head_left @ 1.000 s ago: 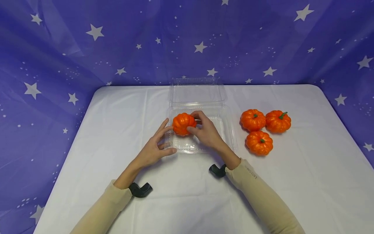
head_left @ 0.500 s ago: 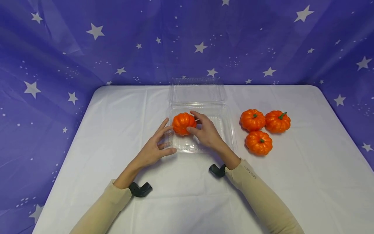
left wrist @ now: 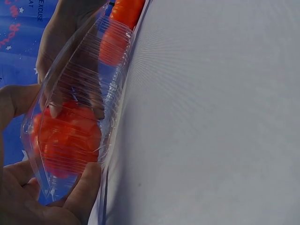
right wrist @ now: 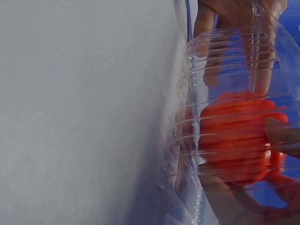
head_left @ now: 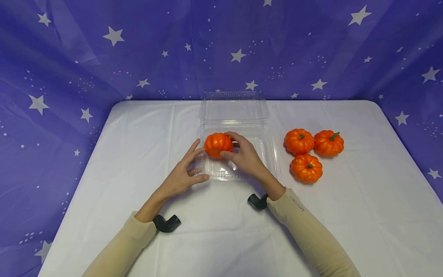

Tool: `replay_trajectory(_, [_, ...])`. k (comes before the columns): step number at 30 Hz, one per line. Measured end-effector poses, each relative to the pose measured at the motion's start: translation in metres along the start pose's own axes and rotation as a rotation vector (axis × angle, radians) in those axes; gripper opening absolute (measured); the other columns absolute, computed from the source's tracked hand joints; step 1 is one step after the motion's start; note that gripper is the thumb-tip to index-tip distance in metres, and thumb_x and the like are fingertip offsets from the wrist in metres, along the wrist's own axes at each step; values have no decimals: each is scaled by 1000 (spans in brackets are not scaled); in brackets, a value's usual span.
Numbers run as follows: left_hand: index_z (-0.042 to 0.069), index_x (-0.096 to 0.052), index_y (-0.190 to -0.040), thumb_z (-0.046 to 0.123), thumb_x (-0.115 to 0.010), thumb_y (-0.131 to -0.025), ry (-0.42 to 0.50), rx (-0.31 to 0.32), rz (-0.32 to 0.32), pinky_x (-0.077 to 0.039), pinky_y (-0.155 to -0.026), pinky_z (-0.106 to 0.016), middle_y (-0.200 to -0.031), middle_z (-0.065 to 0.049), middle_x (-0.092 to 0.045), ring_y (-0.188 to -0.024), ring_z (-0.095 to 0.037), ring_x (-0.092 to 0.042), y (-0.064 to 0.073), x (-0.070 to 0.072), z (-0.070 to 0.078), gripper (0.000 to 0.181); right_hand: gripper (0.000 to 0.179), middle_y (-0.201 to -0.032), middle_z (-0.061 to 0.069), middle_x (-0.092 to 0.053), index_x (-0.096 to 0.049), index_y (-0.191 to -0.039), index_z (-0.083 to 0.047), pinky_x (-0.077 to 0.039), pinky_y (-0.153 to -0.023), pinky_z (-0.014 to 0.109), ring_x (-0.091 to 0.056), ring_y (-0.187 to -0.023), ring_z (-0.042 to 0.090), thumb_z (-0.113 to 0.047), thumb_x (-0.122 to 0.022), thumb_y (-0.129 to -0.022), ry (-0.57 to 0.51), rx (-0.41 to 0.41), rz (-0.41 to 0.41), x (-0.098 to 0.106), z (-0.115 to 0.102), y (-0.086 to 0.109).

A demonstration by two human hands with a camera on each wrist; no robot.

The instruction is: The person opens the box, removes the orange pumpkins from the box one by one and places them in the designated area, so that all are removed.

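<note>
A small orange pumpkin (head_left: 218, 145) is over the left part of a clear plastic clamshell container (head_left: 273, 154), whose lid (head_left: 233, 109) lies folded back. My right hand (head_left: 245, 156) grips the pumpkin from the right, thumb in front and fingers behind. At the container's left side is my left hand (head_left: 180, 176), fingers spread, index tip near the pumpkin and thumb by the front corner. Through the ribbed wall, the left wrist view shows the pumpkin (left wrist: 70, 140) low in the tray. The same pumpkin (right wrist: 239, 140) appears behind the wall in the right wrist view.
Three more orange pumpkins with green stems stand together right of the container: one at the back left (head_left: 299, 141), one at the back right (head_left: 328, 143), one in front (head_left: 306, 168). A white cloth (head_left: 221, 238) covers the table, with a starry blue curtain (head_left: 194, 30) behind.
The pumpkin in my right hand has tipped and shifted very slightly away from me. My left hand keeps its place beside the container.
</note>
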State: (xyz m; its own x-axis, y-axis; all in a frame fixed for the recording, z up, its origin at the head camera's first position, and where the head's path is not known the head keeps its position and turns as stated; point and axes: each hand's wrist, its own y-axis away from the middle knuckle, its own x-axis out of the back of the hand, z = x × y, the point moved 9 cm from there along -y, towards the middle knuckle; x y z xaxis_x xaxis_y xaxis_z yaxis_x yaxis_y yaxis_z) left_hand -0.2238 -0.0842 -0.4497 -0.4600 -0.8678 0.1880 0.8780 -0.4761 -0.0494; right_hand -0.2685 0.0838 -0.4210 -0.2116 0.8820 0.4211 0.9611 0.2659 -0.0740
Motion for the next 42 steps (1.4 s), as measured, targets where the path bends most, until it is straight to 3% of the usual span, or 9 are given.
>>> replay_trajectory(10, [6, -35, -152, 5, -76, -85, -5, -8, 4, -44, -104, -46, -165, 6, -2, -141, -38, -29, -1, 0, 1, 79, 57, -130, 18, -56, -51, -138, -4, -47, -100, 45, -57, -113, 35, 0, -74, -86, -95, 36, 6, 4, -3, -2])
replay_trajectory(17, [0, -33, -151, 3, -76, -83, 9, -13, 13, -44, -104, -45, -166, 4, -2, -142, -38, -27, -1, 0, 1, 81, 65, -136, 19, -52, -46, -145, 0, -42, -106, 47, -51, -122, 34, 2, -73, -86, -98, 57, 32, 8, -9, 0])
replay_trajectory(22, [3, -35, -151, 5, -77, -83, 2, -4, 13, -44, -104, -43, -165, 9, -3, -141, -36, -29, 0, 1, 0, 80, 62, -136, 21, -53, -49, -142, 2, -40, -106, 52, -50, -124, 39, 5, -73, -85, -149, 47, 11, 6, -11, 2])
replay_trajectory(25, [5, -36, -151, 5, -77, -83, 0, -3, 12, -45, -104, -42, -165, 10, -3, -141, -35, -29, -1, 1, 1, 79, 60, -137, 15, -54, -51, -140, -2, -42, -104, 51, -51, -122, 37, -3, -76, -86, -188, 43, 5, 5, -7, 1])
replay_trajectory(31, [4, -36, -151, 5, -77, -83, 0, -8, 10, -44, -104, -44, -165, 8, -4, -142, -35, -28, -2, 1, 3, 79, 43, -130, 8, -58, -58, -130, -6, -45, -100, 48, -53, -117, 28, -19, -72, -91, -211, 65, 64, 12, -11, 5])
replay_trajectory(36, [1, -35, -151, 4, -77, -83, 7, -12, 10, -44, -105, -47, -165, 7, -4, -142, -37, -27, -2, 1, 3, 79, 36, -128, 10, -57, -58, -125, -3, -48, -97, 48, -54, -116, 28, -16, -68, -93, -226, 79, 111, 16, -14, 7])
replay_trajectory(42, [-1, -35, -150, 3, -76, -83, 16, -12, 9, -43, -105, -48, -165, 6, -4, -143, -37, -26, -2, 0, 4, 79, 37, -125, 11, -59, -58, -124, -1, -41, -103, 48, -55, -115, 27, -15, -69, -92, -201, 108, 146, 18, -18, 9])
